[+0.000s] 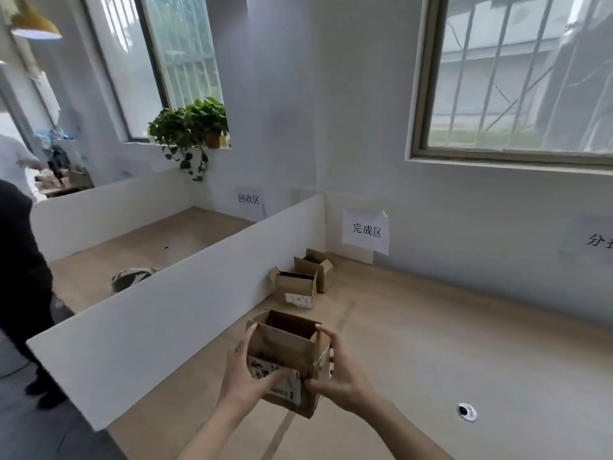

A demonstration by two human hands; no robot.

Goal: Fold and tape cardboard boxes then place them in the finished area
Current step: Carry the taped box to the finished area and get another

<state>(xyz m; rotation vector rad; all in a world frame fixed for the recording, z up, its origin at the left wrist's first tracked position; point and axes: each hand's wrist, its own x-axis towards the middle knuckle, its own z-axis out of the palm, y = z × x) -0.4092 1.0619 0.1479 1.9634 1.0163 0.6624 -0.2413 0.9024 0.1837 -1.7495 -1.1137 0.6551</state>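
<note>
A small brown cardboard box (288, 356) with its top flaps open was held just above the pale wooden tabletop (447, 353), near the front edge beside a white divider board (185, 300). Its dark inside showed no visible contents, and a white printed label (282, 381) covered the lower part of its near face. The left hand (247, 371) was wrapped around the box's left side, with its thumb across the label. The right hand (335, 370) gripped the right side, one finger hooked over the top rim.

Farther back along the divider stood a second open cardboard box (295, 288) with a white label, and just behind it a third open cardboard box (315, 268), both near a white paper sign (365, 230) taped to the wall. What lay inside them could not be made out.

Beyond the divider, a crumpled black-and-white object (132, 277) lay on the other section of tabletop. A green potted plant (190, 127) trailed from the windowsill. A round metal grommet (467, 411) sat in the tabletop at right. A person in dark clothing (20, 270) stood at the left edge.
</note>
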